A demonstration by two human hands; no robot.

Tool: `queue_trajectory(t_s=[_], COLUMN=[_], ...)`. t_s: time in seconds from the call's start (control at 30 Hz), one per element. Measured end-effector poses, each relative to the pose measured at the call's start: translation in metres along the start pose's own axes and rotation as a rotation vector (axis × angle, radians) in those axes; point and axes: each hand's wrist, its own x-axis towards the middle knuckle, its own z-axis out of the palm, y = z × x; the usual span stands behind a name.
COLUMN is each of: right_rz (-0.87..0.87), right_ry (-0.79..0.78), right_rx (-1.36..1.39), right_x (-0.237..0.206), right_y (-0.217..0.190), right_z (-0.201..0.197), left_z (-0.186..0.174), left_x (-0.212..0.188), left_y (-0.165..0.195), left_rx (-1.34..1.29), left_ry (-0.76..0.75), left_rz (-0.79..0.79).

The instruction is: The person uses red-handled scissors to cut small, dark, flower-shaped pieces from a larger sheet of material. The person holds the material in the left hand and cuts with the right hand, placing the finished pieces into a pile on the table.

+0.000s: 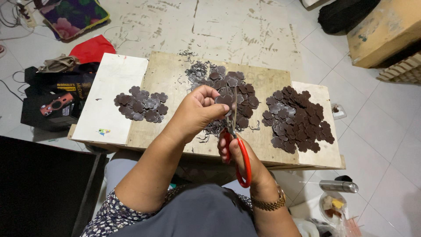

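My left hand pinches a dark brown flower-shaped cutout above a wooden board. My right hand grips red-handled scissors, whose blades point up at the cutout's edge. Three heaps of the same brown cutouts lie on the board: a small left pile, a middle pile mixed with thin trimmings, and a large right pile.
The board rests over my lap on a tiled floor. A black bag with a red item and red cloth lie at left. A metal cylinder and a food bowl sit at lower right; a cardboard box stands upper right.
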Motion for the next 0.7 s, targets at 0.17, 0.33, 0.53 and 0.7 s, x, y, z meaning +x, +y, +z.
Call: queue_trajectory(t_s=[0.17,0.33,0.53,0.7], right_rz=[-0.081,-0.115,-0.104,-0.100], right_ry=[-0.051,-0.074,-0.083,-0.094], right_rx=[-0.143,-0.175,-0.187,-0.212], right_x=[0.001,0.001,0.000,0.000], right_y=[-0.002,-0.004,-0.010,-0.017], right_z=[-0.001,-0.001,-0.001,0.001], left_z=[-0.001,0.000,0.001,0.001], left_x=[-0.001,-0.002,-0.005,-0.007], left_y=[-0.001,-0.002,0.001,0.005], left_rx=[-0.019,-0.050,-0.090,-0.139], left_ry=[-0.040,-0.031,-0.029,-0.028], left_rz=[-0.034,-0.127,-0.156,-0.180])
